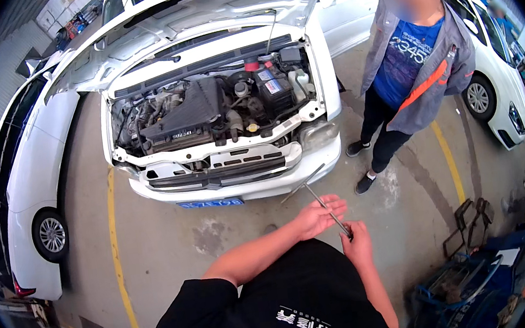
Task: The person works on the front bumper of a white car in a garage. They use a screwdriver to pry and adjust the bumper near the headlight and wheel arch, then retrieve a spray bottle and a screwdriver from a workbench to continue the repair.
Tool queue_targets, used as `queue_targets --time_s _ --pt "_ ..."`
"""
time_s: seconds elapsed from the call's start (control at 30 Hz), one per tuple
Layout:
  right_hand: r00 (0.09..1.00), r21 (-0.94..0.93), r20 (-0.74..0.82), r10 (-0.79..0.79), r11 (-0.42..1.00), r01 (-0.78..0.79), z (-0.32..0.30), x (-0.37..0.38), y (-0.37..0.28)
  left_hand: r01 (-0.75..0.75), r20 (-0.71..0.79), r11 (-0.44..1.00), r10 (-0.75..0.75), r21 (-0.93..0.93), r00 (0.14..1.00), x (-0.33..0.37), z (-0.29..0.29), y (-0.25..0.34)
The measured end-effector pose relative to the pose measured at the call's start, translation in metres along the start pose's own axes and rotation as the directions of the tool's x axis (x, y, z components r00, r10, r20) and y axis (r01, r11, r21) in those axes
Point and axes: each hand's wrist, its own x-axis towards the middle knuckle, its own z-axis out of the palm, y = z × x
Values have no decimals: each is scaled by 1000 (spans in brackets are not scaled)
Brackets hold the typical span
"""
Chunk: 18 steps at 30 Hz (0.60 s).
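Observation:
A metal T-handle wrench (325,205) slants in front of my body, its crossbar toward the white van (227,191). My right hand (357,242) is closed round the near end of its shaft. Palm up, my left hand (318,217) lies at the middle of the shaft with the fingers stretched out. The shaft passes across this hand, and whether it rests on the palm I cannot tell. Beyond my hands the van's hood (193,7) is up. Its engine bay shows a black air-filter cover (194,104) and a battery (274,88).
A person (414,49) in a grey jacket stands right of the van's front. White cars stand at left (41,183) and right (493,82). Yellow lines (116,245) mark the floor. A blue-framed cart (458,290) and dark metal frames (467,225) are at lower right.

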Motion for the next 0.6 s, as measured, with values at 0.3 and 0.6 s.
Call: queue_targets --time_s 0.3,0.6 --pt "939 95 216 268 951 -294 19 14 8 -93 -265 960 165 262 950 -15 -13 37" --pt "892 587 -45 449 734 -340 39 25 2 -342 -230 906 288 -249 930 -17 -35 80"
